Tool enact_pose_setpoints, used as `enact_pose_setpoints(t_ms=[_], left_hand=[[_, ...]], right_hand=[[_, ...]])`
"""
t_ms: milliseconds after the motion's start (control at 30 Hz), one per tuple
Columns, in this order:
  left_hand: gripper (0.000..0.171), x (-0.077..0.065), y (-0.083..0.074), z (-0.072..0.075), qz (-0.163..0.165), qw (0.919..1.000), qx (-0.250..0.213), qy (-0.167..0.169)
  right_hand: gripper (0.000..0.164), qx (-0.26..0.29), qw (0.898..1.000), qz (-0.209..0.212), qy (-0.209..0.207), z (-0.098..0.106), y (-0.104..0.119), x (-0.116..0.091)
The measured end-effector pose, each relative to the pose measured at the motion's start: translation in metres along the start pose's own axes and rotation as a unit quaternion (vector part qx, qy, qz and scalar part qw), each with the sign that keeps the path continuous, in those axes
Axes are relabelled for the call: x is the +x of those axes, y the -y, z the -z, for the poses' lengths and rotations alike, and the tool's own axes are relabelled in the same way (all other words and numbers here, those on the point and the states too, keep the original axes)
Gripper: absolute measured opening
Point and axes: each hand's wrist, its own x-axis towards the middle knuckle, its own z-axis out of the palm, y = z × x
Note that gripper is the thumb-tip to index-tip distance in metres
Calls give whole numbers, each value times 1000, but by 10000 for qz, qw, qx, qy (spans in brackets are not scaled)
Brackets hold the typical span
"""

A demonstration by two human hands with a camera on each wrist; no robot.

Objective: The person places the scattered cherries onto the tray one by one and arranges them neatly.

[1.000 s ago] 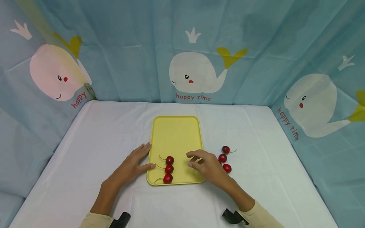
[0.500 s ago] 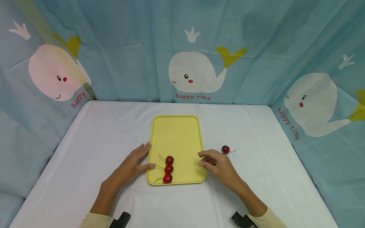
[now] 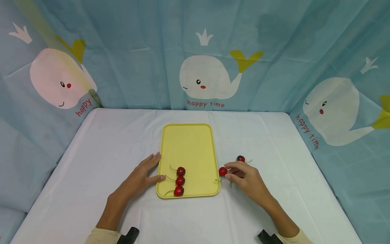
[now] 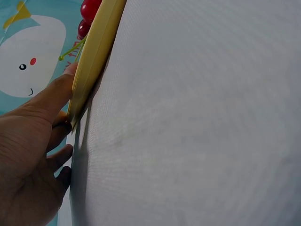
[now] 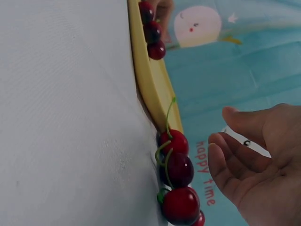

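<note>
Three red cherries with green stems (image 3: 180, 181) stand in a column on the yellow tray (image 3: 190, 145). My left hand (image 3: 138, 178) touches the tray's left edge, its thumb over the rim and its fingers along the side; the left wrist view shows the thumb (image 4: 59, 87) against the rim. Over the loose cherries right of the tray hovers my right hand (image 3: 248, 176), with bent fingers and nothing held. One cherry (image 3: 223, 171) sits at the tray's right edge, and a darker one (image 3: 241, 158) lies behind the hand. In the right wrist view, several cherries (image 5: 180, 205) form a row, apart from the fingers.
A white cloth (image 3: 128, 132) covers the table. Around its back and sides hangs a blue curtain (image 3: 137, 74) printed with whales. Black wrist straps with cameras (image 3: 129, 235) sit by both sleeves.
My right hand has moved right, from over the tray to over the loose cherries, uncovering the one at the tray's edge. The left hand and the three cherries on the tray stay put.
</note>
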Motion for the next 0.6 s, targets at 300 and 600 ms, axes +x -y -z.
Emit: enact_pose_setpoints(t_ms=[300,600], left_hand=[[96,0,0,-1,46,10000,-25,29],[95,0,0,0,4,10000,-24,2]], right_hand=[[31,-390,9990,77,-221,14,-4,-6],[34,-658,9972,-24,-355,22,-11,-11]])
